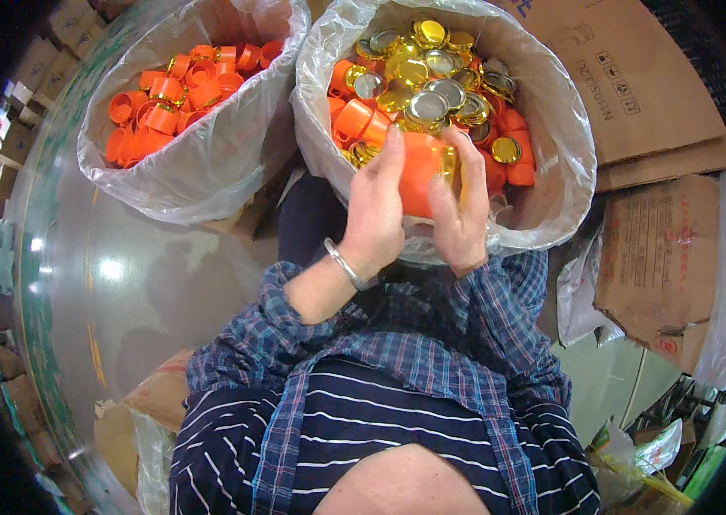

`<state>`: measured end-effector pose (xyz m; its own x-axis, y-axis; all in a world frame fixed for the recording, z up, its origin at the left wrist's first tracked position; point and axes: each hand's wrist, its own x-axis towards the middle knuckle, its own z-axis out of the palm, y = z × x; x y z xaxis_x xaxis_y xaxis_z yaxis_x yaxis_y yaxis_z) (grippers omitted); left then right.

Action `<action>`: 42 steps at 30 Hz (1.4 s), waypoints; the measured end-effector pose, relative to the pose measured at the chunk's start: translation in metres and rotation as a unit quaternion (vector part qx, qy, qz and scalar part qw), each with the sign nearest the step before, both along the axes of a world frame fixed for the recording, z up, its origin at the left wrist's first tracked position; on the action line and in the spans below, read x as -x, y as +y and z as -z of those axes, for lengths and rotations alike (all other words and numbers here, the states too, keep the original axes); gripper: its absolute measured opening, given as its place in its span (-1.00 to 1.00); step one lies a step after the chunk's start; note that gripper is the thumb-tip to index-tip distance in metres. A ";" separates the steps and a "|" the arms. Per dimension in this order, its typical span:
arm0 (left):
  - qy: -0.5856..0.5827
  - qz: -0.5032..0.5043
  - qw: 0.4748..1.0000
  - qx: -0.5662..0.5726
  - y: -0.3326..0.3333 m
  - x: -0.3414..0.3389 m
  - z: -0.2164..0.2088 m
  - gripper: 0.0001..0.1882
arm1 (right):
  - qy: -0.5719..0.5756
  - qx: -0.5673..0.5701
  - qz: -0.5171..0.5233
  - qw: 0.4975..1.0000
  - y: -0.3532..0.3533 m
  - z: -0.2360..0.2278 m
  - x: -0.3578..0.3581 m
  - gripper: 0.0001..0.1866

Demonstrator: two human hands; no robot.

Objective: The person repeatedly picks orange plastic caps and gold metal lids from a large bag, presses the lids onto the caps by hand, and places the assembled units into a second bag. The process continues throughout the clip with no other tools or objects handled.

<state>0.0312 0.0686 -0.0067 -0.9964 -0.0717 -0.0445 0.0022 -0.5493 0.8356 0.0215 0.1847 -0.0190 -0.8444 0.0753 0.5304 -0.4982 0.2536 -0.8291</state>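
Note:
Between my hands is an orange plastic cap (417, 182), held over the near side of a lined bin. My left hand (378, 202) is closed round its left side, thumb and fingers pressed to the wall. A shiny gold lid or rim (450, 166) sits at the cap's right end. My right hand (463, 210) pinches that gold part between thumb and fingers; whether it is joined to the cap I cannot tell. Just beyond my fingers, loose gold metal lids (428, 106) lie heaped over orange caps (352, 118) in the bin.
A clear plastic liner (571, 137) covers the bin's rim. To its left stands a second lined bin (208, 202) with orange caps (166, 93), some gold-banded. Cardboard boxes (659, 257) stand on the right. A torn carton (157, 390) lies at lower left on the grey floor (123, 283).

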 end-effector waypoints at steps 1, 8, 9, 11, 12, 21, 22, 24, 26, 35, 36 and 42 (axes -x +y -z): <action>0.032 -0.025 0.996 0.077 0.004 -0.007 0.001 -0.62 | -0.075 0.083 -0.033 0.993 -0.003 -0.001 -0.002 -0.48; 0.000 0.013 1.000 -0.011 0.011 -0.002 0.002 -0.56 | -0.010 0.063 0.071 0.995 -0.005 0.009 -0.001 -0.69; -0.039 0.045 0.992 -0.114 0.011 0.005 0.001 -0.52 | 0.056 -0.026 0.078 0.995 -0.004 0.009 0.001 -0.70; -0.080 0.023 0.992 -0.093 0.012 0.008 0.001 -0.51 | 0.128 -0.093 0.074 0.985 -0.003 0.008 0.007 -0.70; -0.076 0.002 0.993 -0.087 0.013 0.008 0.001 -0.51 | 0.070 -0.031 0.042 0.996 -0.002 0.007 0.009 -0.70; -0.050 0.188 0.981 -0.029 -0.015 0.012 -0.002 -0.60 | -0.295 0.189 -0.182 0.919 0.030 -0.007 0.014 -0.61; -0.006 0.188 0.982 0.003 -0.017 0.011 -0.002 -0.56 | -0.270 0.283 -0.193 0.900 0.028 -0.005 0.013 -0.59; 0.104 0.151 0.971 0.151 -0.019 0.006 -0.003 -0.43 | -0.257 0.457 -0.195 0.829 0.023 -0.004 0.010 -0.56; 0.244 0.066 0.893 0.371 -0.019 -0.007 -0.003 -0.23 | -0.268 0.430 -0.129 0.853 0.022 -0.009 0.006 -0.49; 0.196 0.073 0.895 0.395 -0.014 -0.026 -0.019 -0.29 | -0.161 0.163 -0.098 0.968 0.027 -0.029 -0.010 -0.47; 0.173 0.076 0.895 0.404 -0.013 -0.026 -0.019 -0.28 | -0.170 0.193 -0.110 0.960 0.027 -0.025 -0.008 -0.46; 0.134 0.084 0.928 0.338 -0.013 -0.026 -0.005 -0.30 | -0.220 0.237 -0.063 0.944 0.020 -0.004 0.007 -0.40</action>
<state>0.0571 0.0555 -0.0019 -0.9648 0.1649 0.2050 0.2215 0.0889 0.9711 0.0147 0.2046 -0.0150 -0.9934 0.0995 0.0580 -0.0802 -0.2358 -0.9685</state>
